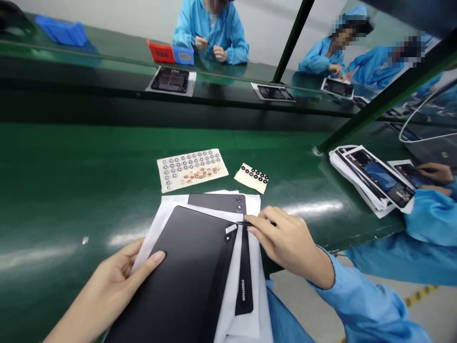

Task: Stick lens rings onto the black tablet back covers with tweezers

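A black tablet back cover (193,267) lies tilted over a second one (243,271) marked POSITIVO, with white paper sheets (262,305) between and beneath them. My left hand (121,276) grips the upper cover by its left edge, thumb on top. In my right hand (282,233) are dark tweezers (243,223), pinched between thumb and fingers. Their tips reach a small whitish strip (231,228) at the cover's top right corner, just above a round camera ring (227,237). Whether the tips grip the strip, I cannot make out.
Beyond the covers lie a sheet of small square stickers (193,166) and a smaller sheet of black rings (252,177). Stacked tablet parts (374,181) sit at right beside a co-worker's sleeve (432,214). A green post (357,121) and raised shelf (117,78) stand behind.
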Motion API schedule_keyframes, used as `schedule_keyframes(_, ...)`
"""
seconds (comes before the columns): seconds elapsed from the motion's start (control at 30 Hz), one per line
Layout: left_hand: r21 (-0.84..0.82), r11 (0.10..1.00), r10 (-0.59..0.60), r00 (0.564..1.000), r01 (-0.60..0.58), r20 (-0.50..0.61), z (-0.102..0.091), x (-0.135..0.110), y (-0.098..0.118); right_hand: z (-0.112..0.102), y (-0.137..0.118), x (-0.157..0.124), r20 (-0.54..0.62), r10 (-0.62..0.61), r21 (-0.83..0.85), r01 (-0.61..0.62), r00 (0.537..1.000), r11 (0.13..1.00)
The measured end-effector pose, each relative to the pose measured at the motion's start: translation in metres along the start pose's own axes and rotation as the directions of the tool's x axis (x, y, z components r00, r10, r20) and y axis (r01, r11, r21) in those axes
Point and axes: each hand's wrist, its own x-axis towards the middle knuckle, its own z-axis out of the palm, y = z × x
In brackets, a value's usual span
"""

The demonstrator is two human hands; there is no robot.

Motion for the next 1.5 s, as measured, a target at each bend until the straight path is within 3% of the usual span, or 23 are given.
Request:
schedule_keyframes(0.13,0.044,0.999,0.003,0.999,-0.001,-0.047,-0.004,0.007,-0.018,0.025,-0.007,-0.018,-0.034,-0.138,-0.138,0.132,0.99,0.982)
schedule_keyframes(0.23,0.03,0.998,-0.045,0.999,0.046,-0.011,-0.009,0.009,-0.022,0.033,-0.013,-0.019,-0.123,-0.205,-0.194,0.179,0.971,0.965)
schedule_keyframes(0.33,0.018,0.999,-0.05,0.999,0.049,0.019,-0.009,0.008,-0.021,0.033,-0.017,-0.015,-0.185,-0.232,-0.236,0.186,0.955,0.954)
schedule_keyframes(0.5,0.014,0.999,-0.041,0.999,0.041,-0.006,-0.007,0.006,-0.02,0.032,-0.02,-0.013,-0.161,-0.264,-0.309,0.206,0.951,0.929)
schedule_keyframes(0.67,-0.001,0.997,-0.072,0.997,0.072,-0.015,-0.007,0.008,-0.021,0.044,-0.023,-0.021,-0.211,-0.297,-0.394,0.197,0.931,0.898)
schedule_keyframes(0.83,-0.011,0.996,-0.085,0.994,0.085,-0.062,-0.006,0.007,-0.02,0.053,-0.024,-0.019,-0.307,-0.335,-0.426,0.186,0.891,0.885)
schedule_keyframes(1.0,0.02,0.992,-0.121,0.988,0.124,-0.094,-0.005,0.005,-0.019,0.04,-0.017,-0.006,-0.373,-0.411,-0.446,0.228,0.832,0.866)
schedule_keyframes(1.13,-0.007,0.995,-0.104,0.991,0.104,-0.09,-0.006,0.004,-0.021,0.035,-0.007,-0.004,-0.425,-0.333,-0.323,0.203,0.842,0.924)
schedule_keyframes(1.33,-0.061,0.996,-0.074,0.995,0.07,-0.068,-0.017,0.0,-0.035,0.053,0.007,-0.026,-0.423,-0.223,-0.197,0.151,0.878,0.969)
schedule_keyframes(1.5,-0.11,0.994,-0.03,0.996,0.02,-0.088,-0.023,-0.003,-0.042,0.058,0.012,-0.027,-0.551,-0.015,-0.063,-0.024,0.834,0.998)
